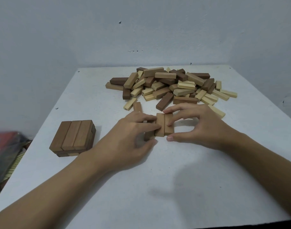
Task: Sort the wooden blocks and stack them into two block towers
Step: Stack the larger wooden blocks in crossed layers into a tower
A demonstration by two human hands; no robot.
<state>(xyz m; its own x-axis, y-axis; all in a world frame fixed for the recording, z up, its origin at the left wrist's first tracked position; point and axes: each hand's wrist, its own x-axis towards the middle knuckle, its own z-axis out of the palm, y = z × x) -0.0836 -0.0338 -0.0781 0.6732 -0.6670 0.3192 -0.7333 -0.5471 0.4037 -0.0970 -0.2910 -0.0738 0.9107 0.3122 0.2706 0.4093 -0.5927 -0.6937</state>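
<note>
**At the bench's centre, a fresh layer of three is squared up**

At the middle of the white bench [174, 179], a person's two hands close on a row of three mid-brown rectangular wooden blocks [160, 124] lying side by side. The left hand [133, 134] lays its fingers across the row's left block with the thumb at the near end. The right hand [199, 128] pinches the row lengthwise, forefinger at the far end and thumb at the near.

The step in hand looks like gathering one layer. A two-layer stack of mid-brown wooden blocks [72, 138] already stands to the left, well apart from the row. The next move probably calls for keeping the three pressed tight, carrying them leftward and setting them crosswise on that stack.

Sorting is far from done: a loose heap of pale, mid-brown and dark rectangular wooden blocks [171, 86] sprawls beyond the hands, and a lone mid-brown block [137, 106] lies just behind the left fingers.

White surface lies open between row and stack, and toward the near edge. The stack sits close to the bench's left edge, past which a blurred red object [4, 139] shows.
</note>
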